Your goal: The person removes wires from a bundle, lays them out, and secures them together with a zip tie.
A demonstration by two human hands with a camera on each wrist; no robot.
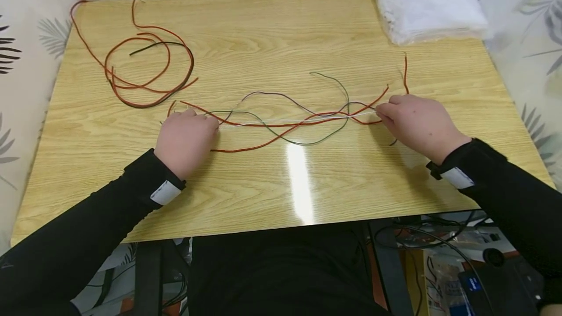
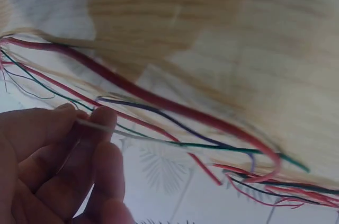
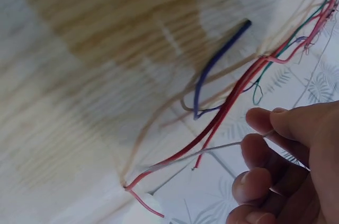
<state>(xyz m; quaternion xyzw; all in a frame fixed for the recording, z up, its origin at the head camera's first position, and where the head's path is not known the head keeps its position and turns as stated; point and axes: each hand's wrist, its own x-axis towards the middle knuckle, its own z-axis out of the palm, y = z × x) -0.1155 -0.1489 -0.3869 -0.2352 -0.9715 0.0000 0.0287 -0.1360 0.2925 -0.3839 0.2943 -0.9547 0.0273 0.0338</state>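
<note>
A thin white wire [image 1: 298,122] runs straight across the middle of the wooden table [image 1: 272,38], taut between both hands. My left hand [image 1: 186,135] pinches its left end; the left wrist view shows thumb and finger closed on the white wire [image 2: 100,127]. My right hand [image 1: 414,121] pinches the right end, and the white wire [image 3: 212,151] leads into its fingertips in the right wrist view. Red wires [image 1: 285,133], a green wire [image 1: 325,135] and a purple-grey wire [image 1: 272,94] lie tangled under and around the white one.
A loose coil of red and dark wires [image 1: 145,69] lies at the table's back left. A stack of white plastic-wrapped sheets [image 1: 428,4] sits at the back right corner. Cables and boxes [image 1: 443,247] lie on the floor below the front edge.
</note>
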